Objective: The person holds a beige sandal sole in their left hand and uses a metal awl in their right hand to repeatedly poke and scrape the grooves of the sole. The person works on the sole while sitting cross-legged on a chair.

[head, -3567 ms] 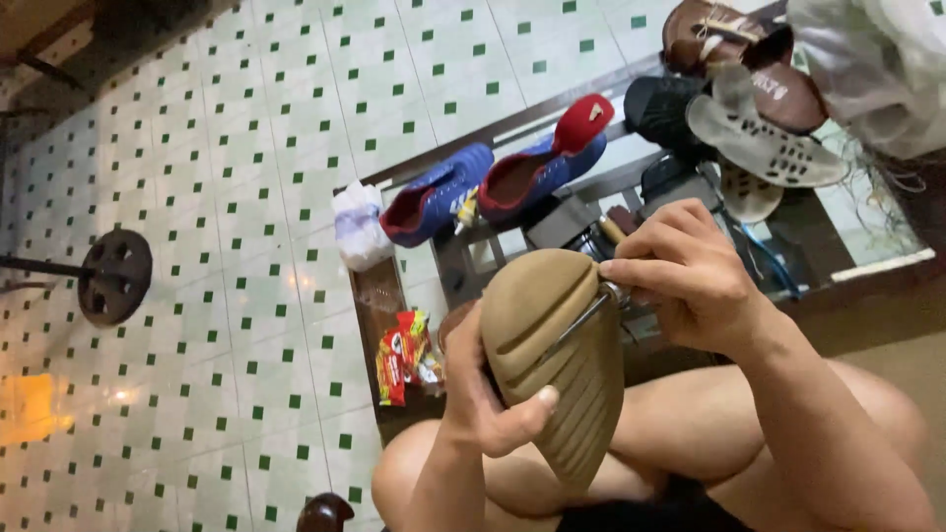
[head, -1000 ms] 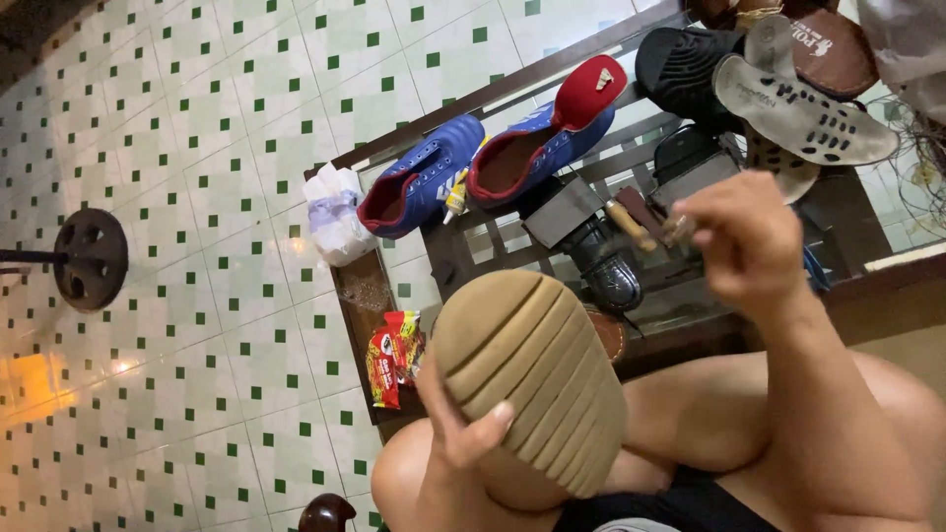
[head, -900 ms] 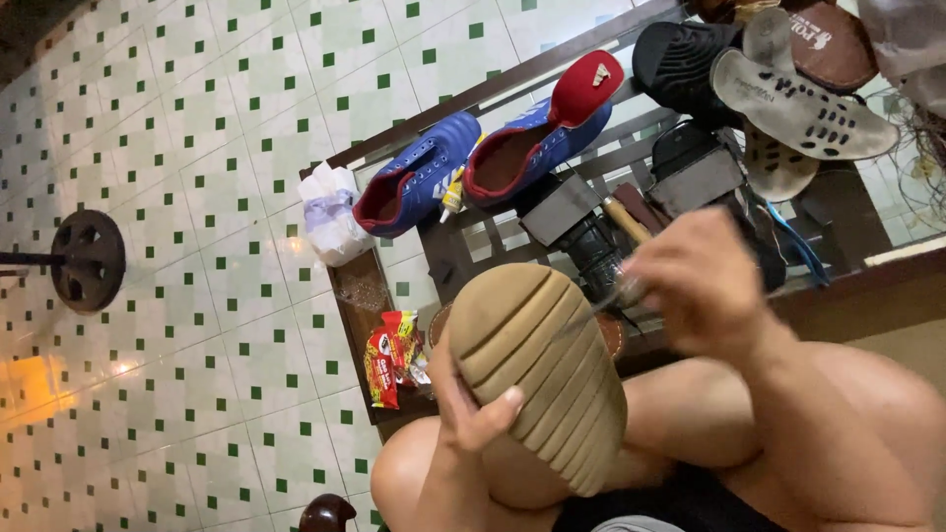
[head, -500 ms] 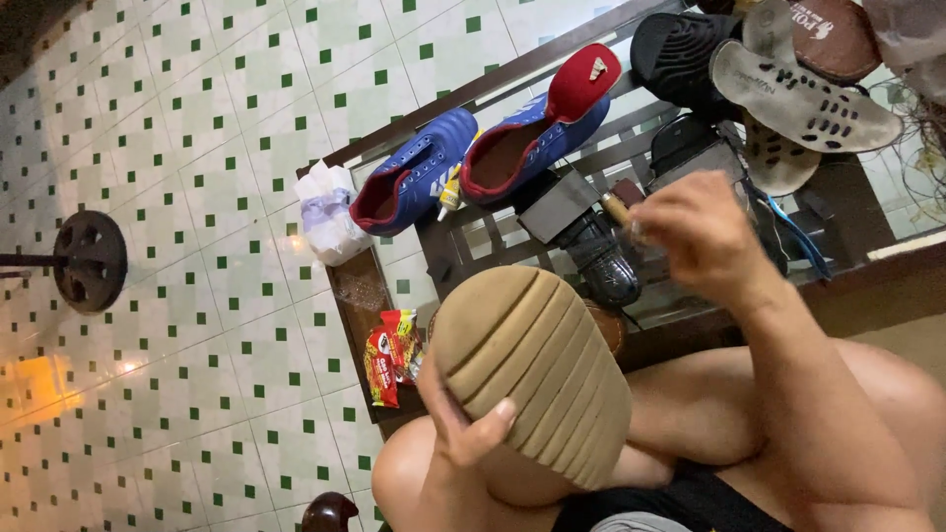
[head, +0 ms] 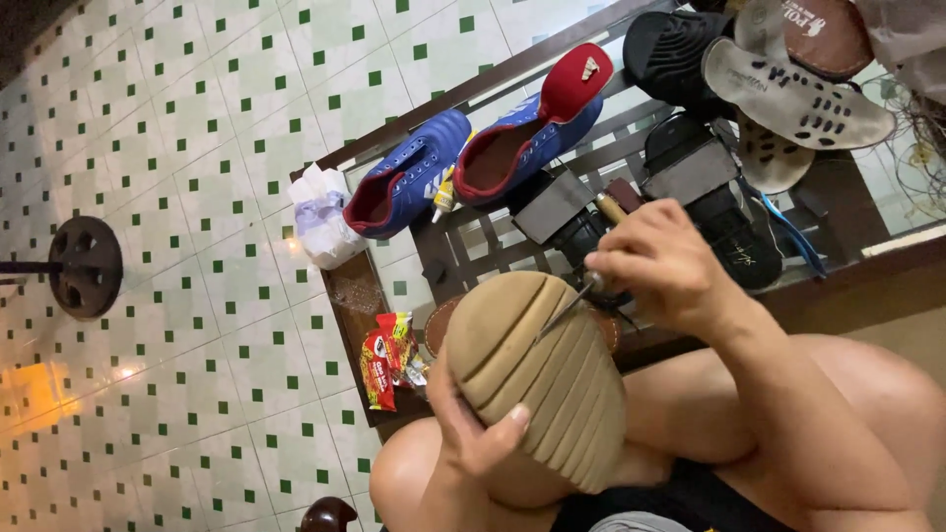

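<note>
While your left hand (head: pixel 473 433) cups the tan shoe (head: pixel 537 379) from below, thumb pressed across the ribbed sole, the shoe sits sole-up over your lap, between your knees. Its long axis runs from the rounded end near the low table (head: pixel 838 286) back and down toward your body. Your right hand (head: pixel 665 266) is closed around a wooden-handled tool (head: pixel 611 209), and the thin metal shaft (head: pixel 567 313) slants down and to the left from your fist, its tip meeting the sole near the upper right edge. So the shoe lies just below and left of the right hand, touching only through that shaft; the left hand is the one actually bearing it.

On the table beyond, a pair of blue and red sports shoes (head: pixel 473 163) lies side by side, with a small glue tube (head: pixel 445 197) between them. Dark shoes (head: pixel 680 54) and pale perforated soles (head: pixel 798 99) are heaped at the far right. A white crumpled bag (head: pixel 320 217) rests at the table's left corner, and red snack packets (head: pixel 384 360) lie on the tray-like ledge beside your knee; what else that ledge holds you cannot tell
</note>
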